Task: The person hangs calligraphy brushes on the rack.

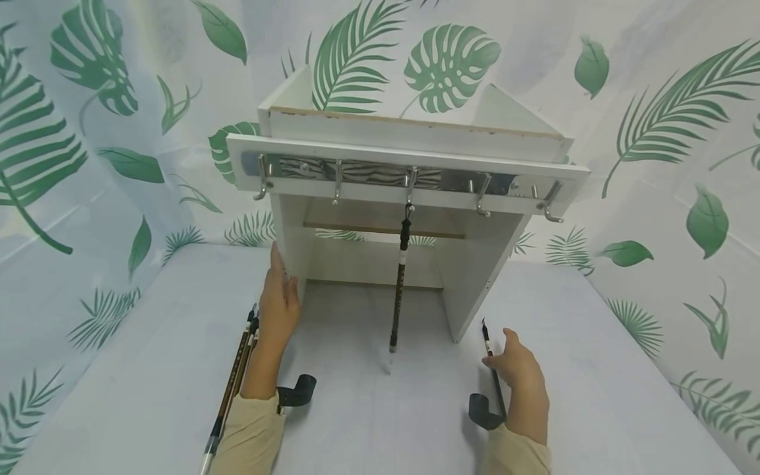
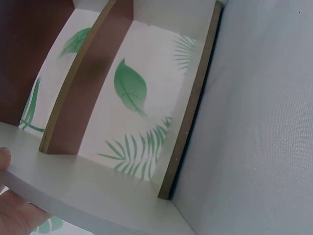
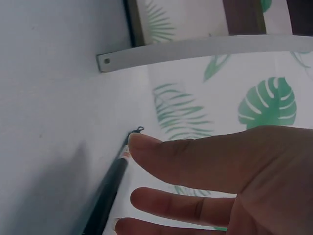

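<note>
A white shelf unit [image 1: 495,264] with a row of metal hooks stands ahead. On its middle hook a calligraphy brush [image 1: 399,290] hangs by its loop, bristles down. My left hand [image 1: 279,307] holds the front edge of the left side panel [image 2: 73,196]; in the left wrist view the thumb [image 2: 4,158] lies inside and a finger outside. Beside a dark calligraphy brush [image 1: 497,389] lying on the table is my right hand [image 1: 521,369], thumb and fingers spread apart. In the right wrist view the thumb [image 3: 181,161] overlaps this brush's loop end, nothing pinched.
More calligraphy brushes [image 1: 234,373] lie left of my left forearm. A leaf-patterned sheet [image 1: 671,132] rises behind and at the sides. The white table [image 1: 368,422] spreads under everything. Black wrist mounts [image 1: 297,390] jut from both wrists.
</note>
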The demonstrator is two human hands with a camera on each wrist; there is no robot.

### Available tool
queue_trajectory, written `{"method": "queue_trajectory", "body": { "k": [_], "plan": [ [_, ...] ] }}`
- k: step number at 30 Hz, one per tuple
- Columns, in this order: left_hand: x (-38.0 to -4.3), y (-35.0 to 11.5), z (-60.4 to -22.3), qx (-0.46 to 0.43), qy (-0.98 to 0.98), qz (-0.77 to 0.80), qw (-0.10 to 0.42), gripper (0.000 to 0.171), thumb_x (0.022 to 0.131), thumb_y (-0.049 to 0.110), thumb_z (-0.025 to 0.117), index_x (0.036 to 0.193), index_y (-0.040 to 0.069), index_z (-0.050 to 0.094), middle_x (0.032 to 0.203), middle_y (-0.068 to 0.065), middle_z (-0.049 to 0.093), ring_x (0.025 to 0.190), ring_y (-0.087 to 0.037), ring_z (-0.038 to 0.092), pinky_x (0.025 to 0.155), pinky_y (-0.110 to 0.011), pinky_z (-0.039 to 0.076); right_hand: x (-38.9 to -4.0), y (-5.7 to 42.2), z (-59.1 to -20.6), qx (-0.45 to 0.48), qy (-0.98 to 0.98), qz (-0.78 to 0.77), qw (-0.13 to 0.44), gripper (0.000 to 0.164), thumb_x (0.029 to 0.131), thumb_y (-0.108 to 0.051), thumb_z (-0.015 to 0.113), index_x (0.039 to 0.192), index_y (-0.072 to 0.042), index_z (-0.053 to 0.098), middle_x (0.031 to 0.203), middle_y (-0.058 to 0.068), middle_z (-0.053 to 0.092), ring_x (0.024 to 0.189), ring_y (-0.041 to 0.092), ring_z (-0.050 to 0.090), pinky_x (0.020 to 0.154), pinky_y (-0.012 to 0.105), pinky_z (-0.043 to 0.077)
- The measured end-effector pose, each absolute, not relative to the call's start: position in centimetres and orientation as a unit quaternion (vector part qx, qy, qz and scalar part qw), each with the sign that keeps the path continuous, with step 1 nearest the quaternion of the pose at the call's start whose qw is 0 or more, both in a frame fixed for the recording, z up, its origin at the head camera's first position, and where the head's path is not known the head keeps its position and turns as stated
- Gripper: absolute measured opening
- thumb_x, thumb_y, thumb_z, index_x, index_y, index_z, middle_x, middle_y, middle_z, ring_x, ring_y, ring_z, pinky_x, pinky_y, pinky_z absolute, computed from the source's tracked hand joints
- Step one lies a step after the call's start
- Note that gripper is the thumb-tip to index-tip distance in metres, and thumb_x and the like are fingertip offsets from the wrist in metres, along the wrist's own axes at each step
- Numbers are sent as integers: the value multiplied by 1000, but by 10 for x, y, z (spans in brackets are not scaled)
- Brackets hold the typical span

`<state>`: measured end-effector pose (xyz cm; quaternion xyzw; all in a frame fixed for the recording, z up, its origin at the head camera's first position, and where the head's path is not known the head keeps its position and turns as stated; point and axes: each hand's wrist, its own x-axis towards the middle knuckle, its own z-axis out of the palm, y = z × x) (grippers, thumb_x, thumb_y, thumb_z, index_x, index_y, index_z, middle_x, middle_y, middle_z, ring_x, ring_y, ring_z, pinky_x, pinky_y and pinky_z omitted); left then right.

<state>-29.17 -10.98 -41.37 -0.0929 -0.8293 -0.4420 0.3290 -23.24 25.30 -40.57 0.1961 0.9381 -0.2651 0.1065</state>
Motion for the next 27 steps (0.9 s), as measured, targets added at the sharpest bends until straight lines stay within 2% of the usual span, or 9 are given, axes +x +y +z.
{"method": "queue_trajectory", "body": {
  "k": [3,6,10,17,20,27],
  "plan": [
    [-292,-110,-414,-93,-830,-443,327,61,95,3,40,147,9,8,135,-26,37,124,-42,39,97,-58,35,-233,254,-411,211,932,-273,116,76,82,-13,62,139,5,15,133,39,30,100,48,54,74,47,50],
    [-291,-110,-414,-91,-831,-443,324,61,95,3,40,147,9,8,135,-26,37,124,-41,39,97,-58,35,-233,254,-416,235,926,-268,127,73,80,-12,64,136,7,20,126,38,39,89,41,57,66,41,50],
    [-292,-110,-413,-89,-831,-443,324,61,95,3,40,147,8,9,134,-27,38,123,-42,40,96,-58,35,-234,254,-420,254,923,-252,140,67,79,-12,65,129,11,27,110,35,50,81,36,56,62,40,49],
    [-291,-110,-412,-90,-830,-445,324,60,95,3,40,146,6,9,134,-27,38,123,-42,40,96,-58,35,-235,253,-421,247,928,-239,146,43,82,-8,58,115,13,38,89,27,55,73,31,55,58,37,47],
    [-291,-110,-412,-89,-830,-447,321,60,95,3,40,146,7,9,134,-27,38,123,-42,40,96,-58,35,-235,253,-422,241,931,-234,142,40,84,-7,54,115,14,40,86,26,57,72,30,56,57,37,48],
    [-291,-110,-412,-91,-831,-447,320,59,96,4,40,146,7,9,133,-27,39,122,-42,41,95,-58,36,-235,252,-423,221,939,-233,125,38,85,-6,51,118,10,41,91,26,58,70,28,56,52,32,45]
  ]
}}
